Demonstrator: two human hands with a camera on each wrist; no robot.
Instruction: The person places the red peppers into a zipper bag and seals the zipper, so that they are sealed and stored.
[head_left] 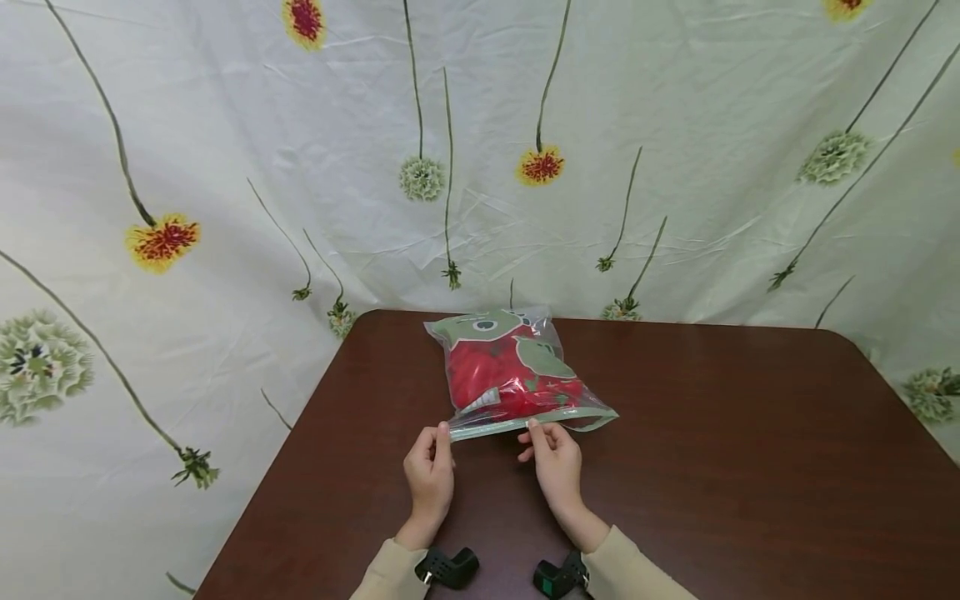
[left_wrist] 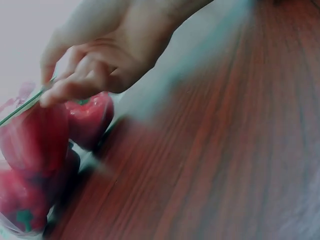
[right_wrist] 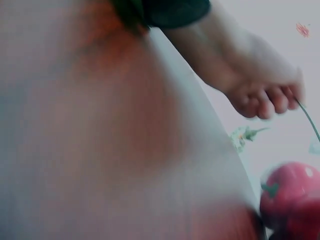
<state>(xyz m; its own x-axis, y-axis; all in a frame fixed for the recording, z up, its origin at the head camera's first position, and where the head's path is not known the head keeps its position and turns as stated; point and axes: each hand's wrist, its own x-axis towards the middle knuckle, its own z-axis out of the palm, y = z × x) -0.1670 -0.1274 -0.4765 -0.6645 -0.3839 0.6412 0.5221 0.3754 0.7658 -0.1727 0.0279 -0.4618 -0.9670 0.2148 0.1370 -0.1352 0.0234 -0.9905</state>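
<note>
A clear zip bag [head_left: 491,358] with green printing lies on the table, its zip edge toward me. Glossy red peppers with green stems fill it; one pepper [left_wrist: 90,120] shows in the left wrist view and another pepper [right_wrist: 292,187] in the right wrist view. My left hand [head_left: 431,479] pinches the left end of the zip edge between thumb and fingers. Farther right along this edge, my right hand [head_left: 558,475] pinches it too, thumb on top. To the right of that hand, the bag's mouth gapes in a loop. Both wrist views are blurred.
The bag and hands are over a dark brown wooden table [head_left: 720,450]. A pale cloth [head_left: 345,142] with printed flowers hangs behind the table and along its left side. Black devices are strapped to both wrists, at the cuffs of light sleeves.
</note>
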